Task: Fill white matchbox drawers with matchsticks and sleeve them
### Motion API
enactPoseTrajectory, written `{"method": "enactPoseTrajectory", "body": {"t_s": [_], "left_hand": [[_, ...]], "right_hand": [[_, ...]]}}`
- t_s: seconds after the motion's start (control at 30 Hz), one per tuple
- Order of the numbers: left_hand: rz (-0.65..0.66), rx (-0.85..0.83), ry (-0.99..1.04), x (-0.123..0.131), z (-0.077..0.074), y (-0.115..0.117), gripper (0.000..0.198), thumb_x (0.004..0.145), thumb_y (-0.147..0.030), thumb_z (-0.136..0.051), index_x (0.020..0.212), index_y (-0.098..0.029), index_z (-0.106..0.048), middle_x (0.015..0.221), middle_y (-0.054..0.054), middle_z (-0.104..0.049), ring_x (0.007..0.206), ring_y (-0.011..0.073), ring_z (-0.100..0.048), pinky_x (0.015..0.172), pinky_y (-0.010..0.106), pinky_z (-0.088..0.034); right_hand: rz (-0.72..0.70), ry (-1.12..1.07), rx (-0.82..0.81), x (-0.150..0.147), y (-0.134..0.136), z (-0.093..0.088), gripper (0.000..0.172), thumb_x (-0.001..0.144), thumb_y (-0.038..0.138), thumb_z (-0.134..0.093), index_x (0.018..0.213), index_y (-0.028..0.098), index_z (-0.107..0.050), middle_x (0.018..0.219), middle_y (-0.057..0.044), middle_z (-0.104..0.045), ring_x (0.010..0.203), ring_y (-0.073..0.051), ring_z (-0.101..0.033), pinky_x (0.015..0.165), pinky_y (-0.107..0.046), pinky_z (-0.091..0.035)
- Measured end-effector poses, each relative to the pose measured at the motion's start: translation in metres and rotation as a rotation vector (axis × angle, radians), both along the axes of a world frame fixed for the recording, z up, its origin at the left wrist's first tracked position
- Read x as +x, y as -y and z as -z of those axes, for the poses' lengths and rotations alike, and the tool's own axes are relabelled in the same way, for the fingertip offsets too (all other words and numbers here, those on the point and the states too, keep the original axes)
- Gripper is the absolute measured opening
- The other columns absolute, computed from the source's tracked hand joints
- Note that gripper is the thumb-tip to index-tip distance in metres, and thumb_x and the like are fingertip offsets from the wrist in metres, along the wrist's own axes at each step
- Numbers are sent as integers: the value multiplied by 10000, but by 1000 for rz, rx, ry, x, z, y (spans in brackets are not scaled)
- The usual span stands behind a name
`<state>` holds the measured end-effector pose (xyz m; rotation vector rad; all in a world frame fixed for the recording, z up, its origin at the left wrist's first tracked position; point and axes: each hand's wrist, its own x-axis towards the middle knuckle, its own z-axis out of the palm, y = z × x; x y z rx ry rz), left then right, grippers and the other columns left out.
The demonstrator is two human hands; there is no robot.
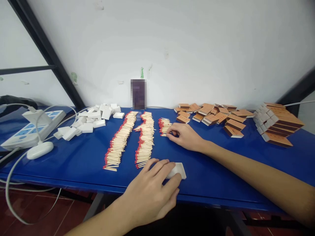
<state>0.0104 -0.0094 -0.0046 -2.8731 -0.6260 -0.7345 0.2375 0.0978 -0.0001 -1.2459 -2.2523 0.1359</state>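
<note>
Near the front edge of the blue table [197, 190], my left hand [157, 186] rests with its fingers over a white matchbox tray [179, 170], thumb at the near side and fingertips on its left part. My right hand [185, 136] is pinched at the lower end of a short row of red-tipped matches [164, 125], on a match whose red head points left. Two longer rows of matches, one on the left [118, 144] and one in the middle [145, 141], lie with their red heads to the left.
White trays [91, 119] are heaped at the back left, beside a power strip [34, 127] with cables. Orange-brown matchbox sleeves [214, 114] lie at the back right, and stacked matchboxes [278, 123] stand farther right. A pixelated dark object [138, 94] leans on the wall.
</note>
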Motion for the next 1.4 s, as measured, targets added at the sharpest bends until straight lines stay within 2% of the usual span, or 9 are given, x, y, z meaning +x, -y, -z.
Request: {"method": "enactPoseTrajectory", "body": {"t_s": [0.37,0.63,0.83,1.4], "left_hand": [[-5,2,-7,0,1,-1,252,956,-215,-482,1166,-145,-602,1230,122,-594,1203,273,-538,1020,448,-440],[0,2,-4,0,1,0,259,959,-219,-478,1176,-148,-599,1250,124,-592,1218,274,-532,1034,450,-434],[2,-2,-3,0,1,-1,265,961,-211,-471,1184,-142,-597,1242,130,-591,1212,276,-536,1027,456,-437],[0,-3,-3,0,0,-1,256,955,-221,-483,1173,-149,-596,1244,129,-592,1200,276,-545,1026,456,-440]], "right_hand": [[-22,-6,13,1,0,1,99,831,191,-587,763,181,-658,697,3,-569,626,-116,-489,586,-250,-340],[20,1,42,2,1,2,214,885,224,-529,981,167,-712,754,-29,-618,672,-147,-520,627,-275,-365],[-17,12,27,2,2,1,214,881,213,-534,980,180,-721,774,-28,-627,692,-149,-533,630,-272,-369],[36,32,70,1,3,1,165,871,197,-530,894,157,-689,720,-22,-592,642,-141,-512,621,-272,-369]]}}
